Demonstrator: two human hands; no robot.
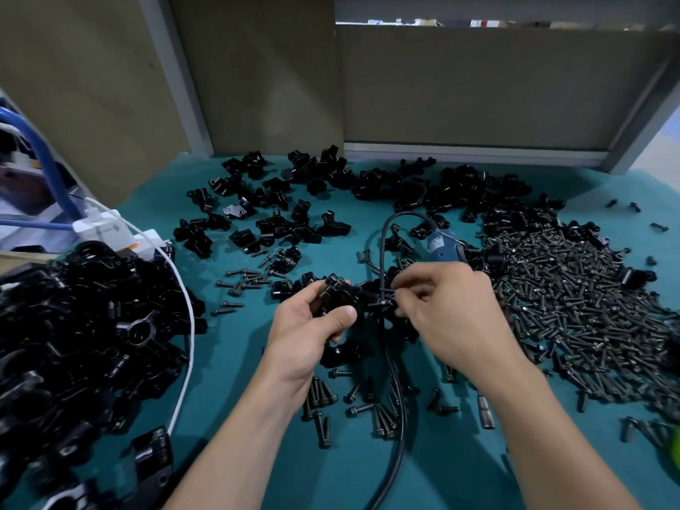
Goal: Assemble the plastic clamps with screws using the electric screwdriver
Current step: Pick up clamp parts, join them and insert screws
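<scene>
left hand (312,322) gripping clamp (340,292), right hand (452,307) pinching screw (386,289)

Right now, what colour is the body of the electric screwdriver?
The screwdriver is blue; the head view shows it.

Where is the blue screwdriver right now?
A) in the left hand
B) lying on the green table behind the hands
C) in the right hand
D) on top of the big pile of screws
B: the blue electric screwdriver lies on the table beyond the right hand, which pinches a screw, while the left hand grips a black clamp.
</scene>
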